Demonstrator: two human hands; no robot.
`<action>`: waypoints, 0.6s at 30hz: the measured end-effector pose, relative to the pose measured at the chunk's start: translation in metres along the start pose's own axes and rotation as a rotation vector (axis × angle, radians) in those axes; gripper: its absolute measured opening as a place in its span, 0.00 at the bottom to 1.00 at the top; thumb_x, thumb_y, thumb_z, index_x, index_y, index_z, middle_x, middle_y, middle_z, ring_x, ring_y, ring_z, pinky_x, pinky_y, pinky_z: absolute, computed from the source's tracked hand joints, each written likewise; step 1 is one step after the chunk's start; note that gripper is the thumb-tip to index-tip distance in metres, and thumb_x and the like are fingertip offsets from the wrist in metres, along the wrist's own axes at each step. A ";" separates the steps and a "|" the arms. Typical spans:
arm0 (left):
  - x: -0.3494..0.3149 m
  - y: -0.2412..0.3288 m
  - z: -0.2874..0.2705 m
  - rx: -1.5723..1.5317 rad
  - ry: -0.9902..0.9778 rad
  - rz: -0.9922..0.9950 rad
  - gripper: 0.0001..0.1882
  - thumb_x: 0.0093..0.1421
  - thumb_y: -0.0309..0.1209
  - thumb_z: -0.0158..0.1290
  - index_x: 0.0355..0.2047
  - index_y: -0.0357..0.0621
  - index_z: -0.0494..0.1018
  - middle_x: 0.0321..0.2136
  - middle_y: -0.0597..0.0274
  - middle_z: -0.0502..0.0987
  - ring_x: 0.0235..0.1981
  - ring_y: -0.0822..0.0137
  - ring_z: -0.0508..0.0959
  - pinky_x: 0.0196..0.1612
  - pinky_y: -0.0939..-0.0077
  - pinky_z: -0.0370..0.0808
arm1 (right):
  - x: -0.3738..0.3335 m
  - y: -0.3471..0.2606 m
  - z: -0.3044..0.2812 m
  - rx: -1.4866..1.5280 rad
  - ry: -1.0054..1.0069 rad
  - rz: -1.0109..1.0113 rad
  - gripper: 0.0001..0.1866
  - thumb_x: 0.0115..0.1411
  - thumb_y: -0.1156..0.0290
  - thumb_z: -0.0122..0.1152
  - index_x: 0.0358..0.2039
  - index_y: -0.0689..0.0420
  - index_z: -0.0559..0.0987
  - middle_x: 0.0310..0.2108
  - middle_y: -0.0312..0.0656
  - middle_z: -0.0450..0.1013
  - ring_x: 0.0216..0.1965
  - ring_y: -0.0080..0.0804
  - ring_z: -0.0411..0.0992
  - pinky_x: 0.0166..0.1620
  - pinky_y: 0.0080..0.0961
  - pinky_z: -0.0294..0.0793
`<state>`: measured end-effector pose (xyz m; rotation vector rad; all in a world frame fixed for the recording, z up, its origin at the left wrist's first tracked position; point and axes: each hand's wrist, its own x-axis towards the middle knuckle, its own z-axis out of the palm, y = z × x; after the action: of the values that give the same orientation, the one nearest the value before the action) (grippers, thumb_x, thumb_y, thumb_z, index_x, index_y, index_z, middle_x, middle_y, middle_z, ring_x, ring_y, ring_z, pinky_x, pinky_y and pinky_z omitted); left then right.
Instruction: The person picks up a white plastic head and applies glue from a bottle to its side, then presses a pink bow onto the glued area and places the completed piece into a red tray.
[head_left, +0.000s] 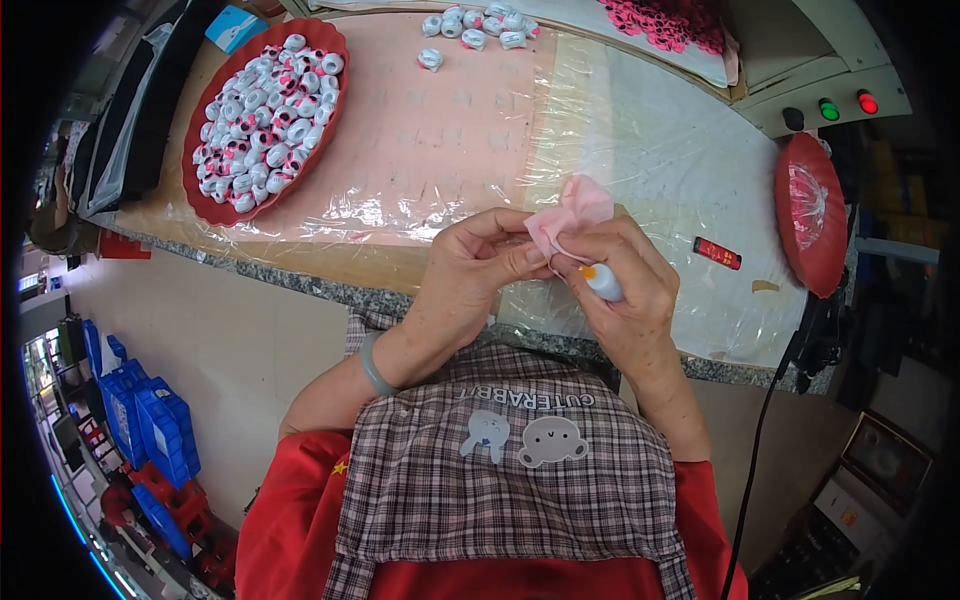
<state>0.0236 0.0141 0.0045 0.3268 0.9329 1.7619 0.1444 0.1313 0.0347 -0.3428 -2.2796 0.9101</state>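
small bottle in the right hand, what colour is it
White bottle with an orange-yellow part at one end; it shows best in the head view.

Your cloth is pale pink, your bottle wht w/ orange tip; your apron blk, wht & pinkish plaid, your sleeves & bowl red.

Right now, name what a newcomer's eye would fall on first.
Probably the scalloped red tray at upper left, heaped with small white and pink pieces. Next, near the centre, the left hand and right hand pinch a thin pink piece, the right also holding a white bottle with an orange tip.
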 end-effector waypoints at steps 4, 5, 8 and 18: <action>0.001 -0.004 -0.002 0.015 0.037 0.056 0.12 0.58 0.20 0.54 0.44 0.33 0.72 0.38 0.56 0.78 0.39 0.68 0.79 0.44 0.75 0.78 | -0.002 -0.002 0.002 0.013 0.002 0.043 0.14 0.40 0.85 0.65 0.30 0.59 0.77 0.28 0.41 0.73 0.29 0.36 0.75 0.29 0.26 0.74; 0.001 -0.004 -0.003 0.032 0.032 0.090 0.13 0.58 0.20 0.54 0.44 0.33 0.72 0.38 0.56 0.78 0.39 0.68 0.79 0.43 0.75 0.78 | -0.001 -0.002 0.001 0.031 -0.018 0.042 0.13 0.41 0.84 0.66 0.29 0.59 0.77 0.27 0.40 0.73 0.29 0.34 0.74 0.29 0.25 0.73; 0.000 0.001 0.000 0.019 0.025 0.094 0.13 0.59 0.21 0.54 0.45 0.33 0.71 0.39 0.54 0.78 0.37 0.66 0.80 0.41 0.76 0.78 | -0.002 0.005 -0.009 0.335 -0.084 0.150 0.10 0.44 0.83 0.67 0.28 0.60 0.77 0.27 0.38 0.73 0.27 0.27 0.72 0.29 0.19 0.70; 0.000 0.005 -0.007 -0.017 -0.136 0.068 0.15 0.60 0.23 0.53 0.47 0.33 0.70 0.38 0.53 0.77 0.36 0.62 0.81 0.38 0.77 0.78 | -0.003 0.024 -0.051 0.503 0.294 0.393 0.08 0.54 0.82 0.64 0.32 0.63 0.72 0.26 0.36 0.71 0.23 0.18 0.68 0.25 0.13 0.67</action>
<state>0.0156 0.0110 0.0040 0.4666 0.8176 1.7848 0.1797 0.1739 0.0445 -0.6592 -1.6702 1.4803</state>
